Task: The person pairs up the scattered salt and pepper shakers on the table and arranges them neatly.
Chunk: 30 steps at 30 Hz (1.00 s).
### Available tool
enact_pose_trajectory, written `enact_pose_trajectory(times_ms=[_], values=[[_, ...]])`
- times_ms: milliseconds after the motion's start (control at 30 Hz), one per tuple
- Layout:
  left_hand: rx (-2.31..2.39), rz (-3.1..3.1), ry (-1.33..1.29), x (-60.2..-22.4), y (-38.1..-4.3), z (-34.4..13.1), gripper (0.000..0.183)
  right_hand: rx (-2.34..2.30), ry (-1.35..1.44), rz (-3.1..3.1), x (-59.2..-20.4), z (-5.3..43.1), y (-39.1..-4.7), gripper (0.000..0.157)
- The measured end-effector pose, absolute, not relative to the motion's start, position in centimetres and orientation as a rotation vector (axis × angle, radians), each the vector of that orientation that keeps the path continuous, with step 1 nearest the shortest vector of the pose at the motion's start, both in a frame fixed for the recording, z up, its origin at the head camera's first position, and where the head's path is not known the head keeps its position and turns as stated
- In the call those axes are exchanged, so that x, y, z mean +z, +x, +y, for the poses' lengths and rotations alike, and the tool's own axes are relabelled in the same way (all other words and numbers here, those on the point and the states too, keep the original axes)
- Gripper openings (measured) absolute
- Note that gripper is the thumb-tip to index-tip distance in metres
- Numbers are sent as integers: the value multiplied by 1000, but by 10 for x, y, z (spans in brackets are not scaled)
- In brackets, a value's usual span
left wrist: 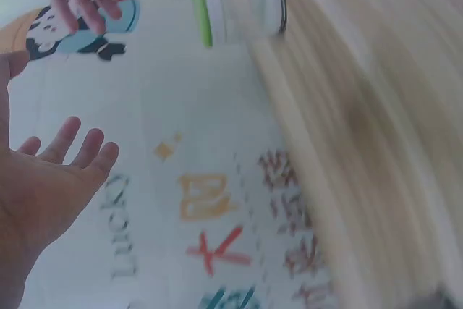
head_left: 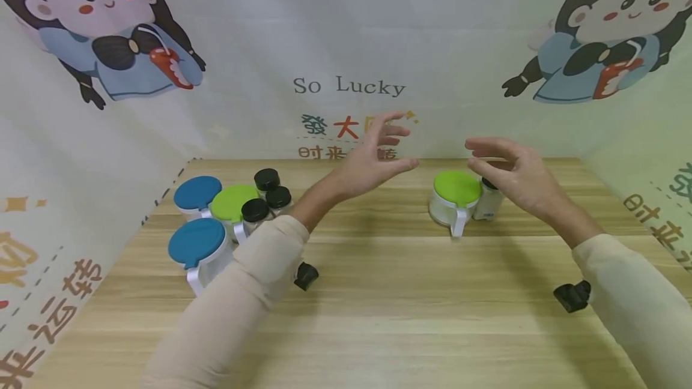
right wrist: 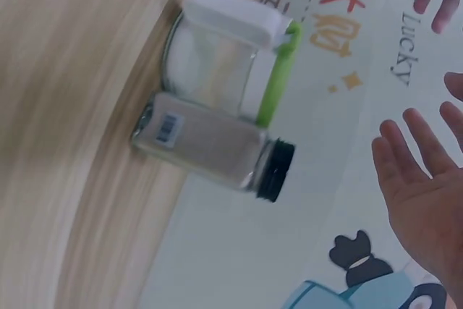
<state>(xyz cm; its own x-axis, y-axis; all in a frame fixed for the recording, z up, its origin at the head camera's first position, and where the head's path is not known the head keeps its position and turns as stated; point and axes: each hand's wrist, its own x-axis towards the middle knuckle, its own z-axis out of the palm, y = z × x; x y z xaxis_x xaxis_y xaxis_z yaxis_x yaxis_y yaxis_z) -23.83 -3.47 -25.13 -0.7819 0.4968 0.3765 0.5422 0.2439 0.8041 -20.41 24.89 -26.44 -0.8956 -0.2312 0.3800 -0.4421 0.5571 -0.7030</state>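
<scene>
My left hand (head_left: pixel 373 164) is raised over the back of the table, fingers spread and loosely bent, with nothing in them. To its right, my right hand (head_left: pixel 521 179) hovers above and partly in front of a small glass bottle (head_left: pixel 488 206) with a black cap. A glass jar (right wrist: pixel 206 63) with a green lid and white handle stands upright beside that bottle. The right wrist view shows the bottle's pale contents and a barcode label (right wrist: pixel 168 129). Both containers stand apart from the hands; the right palm (right wrist: pixel 434 215) is bare.
At the left of the wooden table (head_left: pixel 411 317) stand two blue-lidded jars (head_left: pixel 197 245), a green-lidded jar (head_left: pixel 232 202) and three black-capped bottles (head_left: pixel 267 180), partly behind the left forearm. A printed cloth (head_left: pixel 351 35) hangs behind. Black devices (head_left: pixel 573 296) sit at both wrists.
</scene>
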Motion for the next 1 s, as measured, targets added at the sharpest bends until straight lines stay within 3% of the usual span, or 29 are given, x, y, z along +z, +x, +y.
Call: enact_pose_trajectory(times_ms=[367, 700, 1000], values=[[-1556, -2553, -1034, -217, -228, -137, 60, 1277, 790, -2524, -249, 221, -202, 46], [-1540, -2597, -885, -223, -200, -195, 52, 1359, 909, -2578, -245, 168, -221, 43], [-1530, -2605, -782, -235, -178, -258, 44, 1517, 986, -2468, -266, 103, -241, 35]])
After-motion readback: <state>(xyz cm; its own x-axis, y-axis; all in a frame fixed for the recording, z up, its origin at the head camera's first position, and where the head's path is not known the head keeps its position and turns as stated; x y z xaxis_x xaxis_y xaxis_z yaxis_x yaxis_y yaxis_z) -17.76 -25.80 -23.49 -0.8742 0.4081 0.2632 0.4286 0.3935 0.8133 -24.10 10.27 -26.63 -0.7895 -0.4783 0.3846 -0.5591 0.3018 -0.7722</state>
